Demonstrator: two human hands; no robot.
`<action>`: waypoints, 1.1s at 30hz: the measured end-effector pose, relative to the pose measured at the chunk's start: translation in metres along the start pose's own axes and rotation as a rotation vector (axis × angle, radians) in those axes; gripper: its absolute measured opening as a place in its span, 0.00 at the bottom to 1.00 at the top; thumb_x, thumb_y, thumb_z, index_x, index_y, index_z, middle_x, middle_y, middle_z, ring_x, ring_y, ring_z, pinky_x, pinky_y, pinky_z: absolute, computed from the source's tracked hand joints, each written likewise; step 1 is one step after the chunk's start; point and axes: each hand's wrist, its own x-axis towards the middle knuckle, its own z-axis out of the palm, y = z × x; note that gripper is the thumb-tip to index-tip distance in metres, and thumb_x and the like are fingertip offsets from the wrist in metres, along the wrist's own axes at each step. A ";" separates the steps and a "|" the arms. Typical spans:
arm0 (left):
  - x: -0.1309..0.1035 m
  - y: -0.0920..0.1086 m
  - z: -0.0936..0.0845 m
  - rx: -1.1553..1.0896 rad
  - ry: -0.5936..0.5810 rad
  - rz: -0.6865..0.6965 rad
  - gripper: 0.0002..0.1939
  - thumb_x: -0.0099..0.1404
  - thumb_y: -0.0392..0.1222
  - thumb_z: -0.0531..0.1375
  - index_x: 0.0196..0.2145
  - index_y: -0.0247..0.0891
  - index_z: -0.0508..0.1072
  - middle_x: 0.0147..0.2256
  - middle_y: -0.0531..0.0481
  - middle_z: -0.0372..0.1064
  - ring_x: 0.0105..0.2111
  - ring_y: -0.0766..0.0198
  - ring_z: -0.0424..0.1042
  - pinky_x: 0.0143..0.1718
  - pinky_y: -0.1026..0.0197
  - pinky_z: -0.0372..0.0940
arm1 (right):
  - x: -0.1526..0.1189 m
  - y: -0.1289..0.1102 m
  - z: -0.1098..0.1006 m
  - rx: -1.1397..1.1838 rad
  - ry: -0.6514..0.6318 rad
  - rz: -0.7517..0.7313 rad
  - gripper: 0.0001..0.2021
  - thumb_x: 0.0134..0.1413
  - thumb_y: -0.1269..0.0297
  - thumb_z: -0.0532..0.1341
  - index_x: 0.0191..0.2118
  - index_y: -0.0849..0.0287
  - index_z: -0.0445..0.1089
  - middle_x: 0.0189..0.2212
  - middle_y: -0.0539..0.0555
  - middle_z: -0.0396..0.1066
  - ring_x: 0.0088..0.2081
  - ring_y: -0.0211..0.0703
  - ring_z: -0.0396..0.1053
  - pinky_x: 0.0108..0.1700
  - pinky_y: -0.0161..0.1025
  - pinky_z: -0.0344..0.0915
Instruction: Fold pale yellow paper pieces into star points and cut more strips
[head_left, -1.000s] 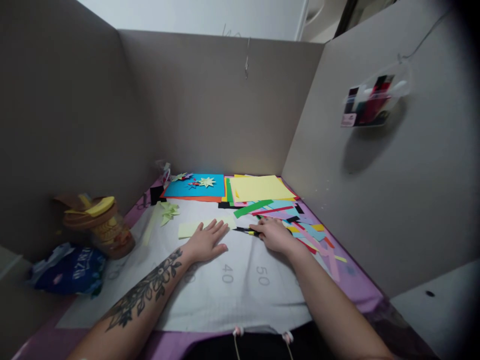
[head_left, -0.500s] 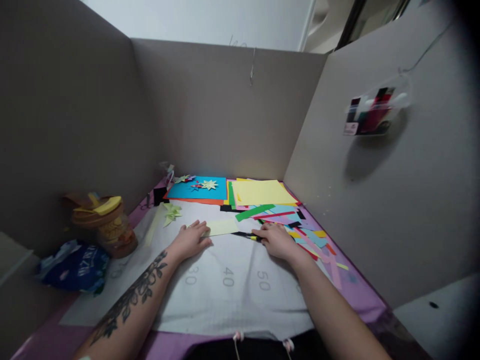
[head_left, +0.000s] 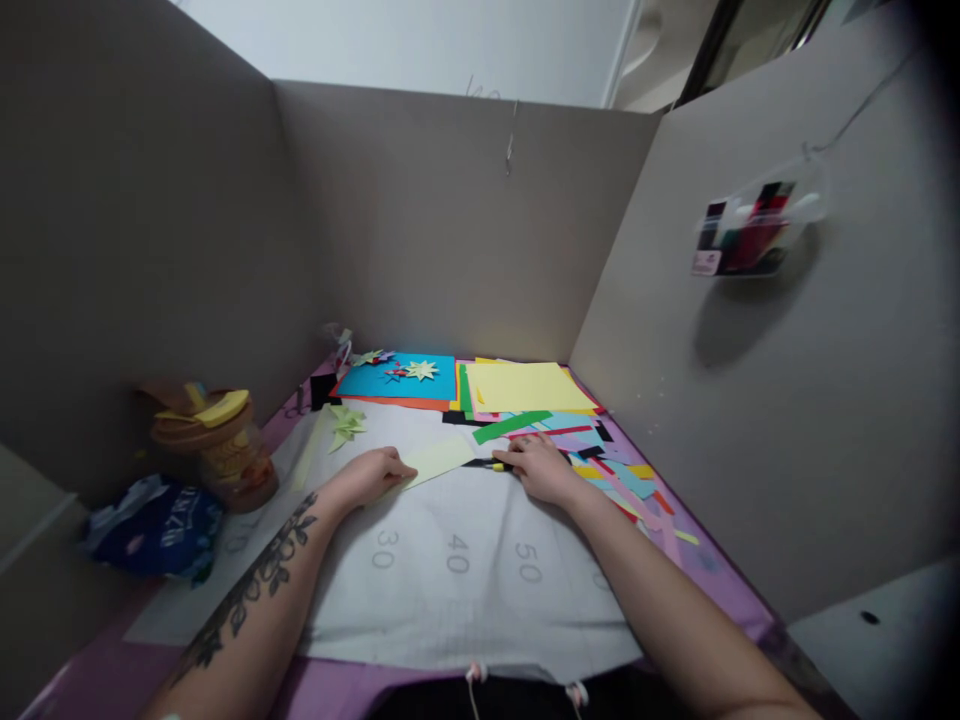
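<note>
My left hand (head_left: 375, 474) pinches the left end of a pale yellow-green paper strip (head_left: 444, 458), which lies slanted on the white sheet (head_left: 450, 610) with printed numbers. To the right, the fingers of my right hand (head_left: 538, 466) are on a slim black-and-yellow tool (head_left: 498, 466), apparently gripping it. Its exact kind is unclear, as my fingers hide part of it. The tool's dark end reaches towards the strip's right end. Just beyond my right hand lies a green paper strip (head_left: 511, 427). A folded light-green paper shape (head_left: 346, 426) rests beyond my left hand.
Coloured paper scraps (head_left: 637, 478) spread along the right. At the back are stacked yellow sheets (head_left: 529, 386) and a blue sheet (head_left: 360, 382) bearing paper stars (head_left: 421, 370). A brown lidded cup (head_left: 236, 465) and blue packet (head_left: 154, 530) stand left. Grey panels (head_left: 450, 230) enclose the table.
The paper strip has tilted, its left end coming nearer to me as my left hand closed on it. The black-and-yellow tool and my right hand have shifted slightly left.
</note>
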 end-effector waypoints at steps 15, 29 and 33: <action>-0.002 -0.013 -0.002 -0.107 -0.243 0.056 0.27 0.56 0.34 0.51 0.54 0.42 0.66 0.38 0.49 0.63 0.33 0.64 0.62 0.36 0.66 0.59 | -0.006 -0.013 -0.006 0.004 -0.033 0.004 0.23 0.54 0.74 0.52 0.55 0.48 0.64 0.45 0.56 0.67 0.47 0.47 0.60 0.55 0.51 0.42; -0.001 -0.016 0.001 -0.139 -0.221 0.049 0.26 0.55 0.36 0.52 0.52 0.40 0.68 0.38 0.48 0.64 0.32 0.63 0.63 0.35 0.67 0.60 | -0.007 -0.035 -0.010 -0.021 -0.039 -0.020 0.23 0.55 0.73 0.52 0.55 0.48 0.64 0.44 0.57 0.67 0.46 0.47 0.60 0.53 0.47 0.45; -0.002 -0.015 0.000 -0.142 -0.198 0.043 0.25 0.56 0.36 0.52 0.52 0.41 0.68 0.38 0.48 0.65 0.34 0.63 0.63 0.37 0.67 0.60 | 0.003 -0.047 -0.009 -0.036 -0.040 -0.046 0.22 0.56 0.72 0.52 0.55 0.49 0.64 0.43 0.57 0.67 0.46 0.48 0.59 0.52 0.47 0.46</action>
